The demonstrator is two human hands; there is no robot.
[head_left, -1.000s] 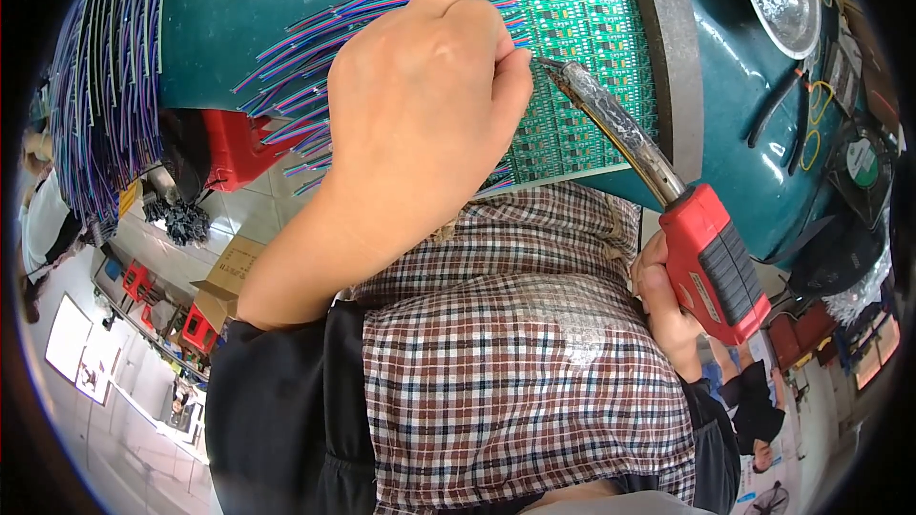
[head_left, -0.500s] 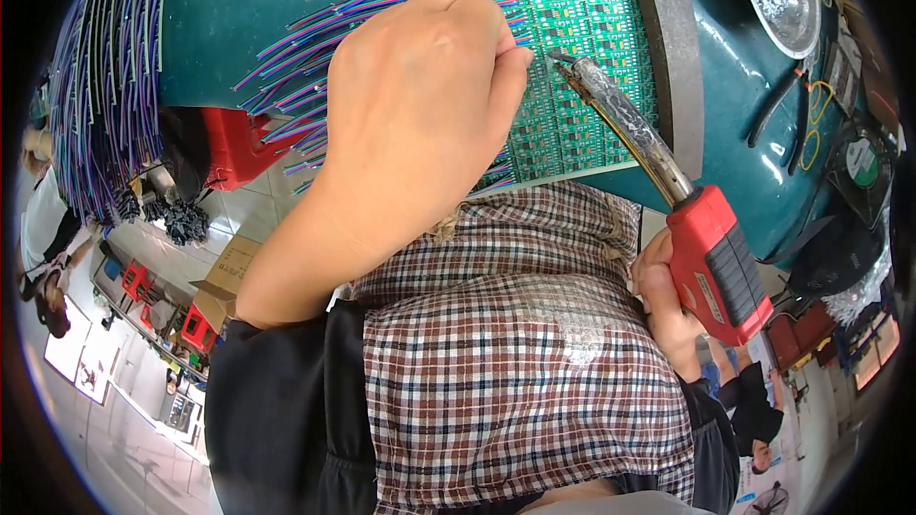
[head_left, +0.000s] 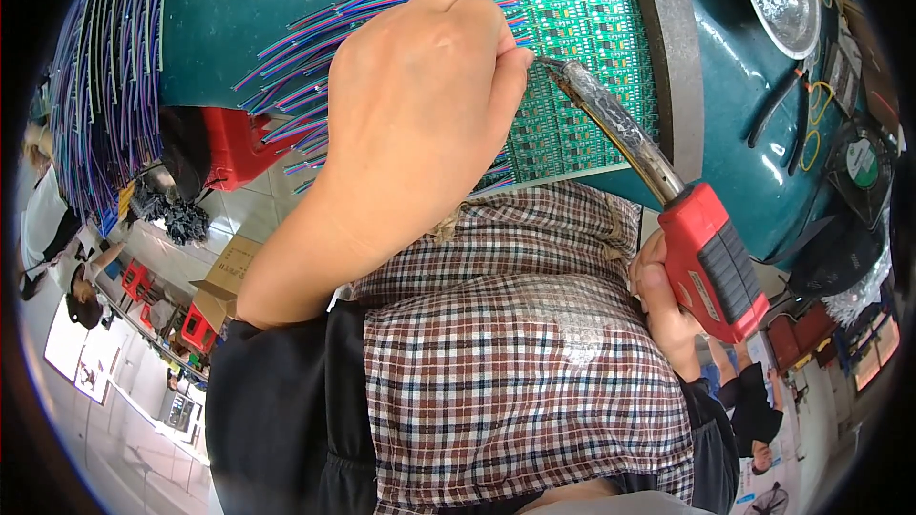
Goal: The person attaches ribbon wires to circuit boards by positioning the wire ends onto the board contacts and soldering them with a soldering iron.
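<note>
Curling over wires [head_left: 310, 43], left hand [head_left: 425, 91]: fingers bent, thumb tip beside forefinger; undersides hidden, cannot tell whether wire pinched. Soldering iron [head_left: 689, 219], red handle wrapped by right hand [head_left: 665, 303], tip just right of left thumb. Green circuit boards [head_left: 584, 67] right of left hand, wires spreading out to its left. Farther right, dark metal bar [head_left: 679, 67] along boards; beyond that, pliers [head_left: 775, 107] and metal bowl [head_left: 801, 30] on tabletop [head_left: 735, 133].

Left hand [head_left: 420, 86] — most fingertips hidden
</note>
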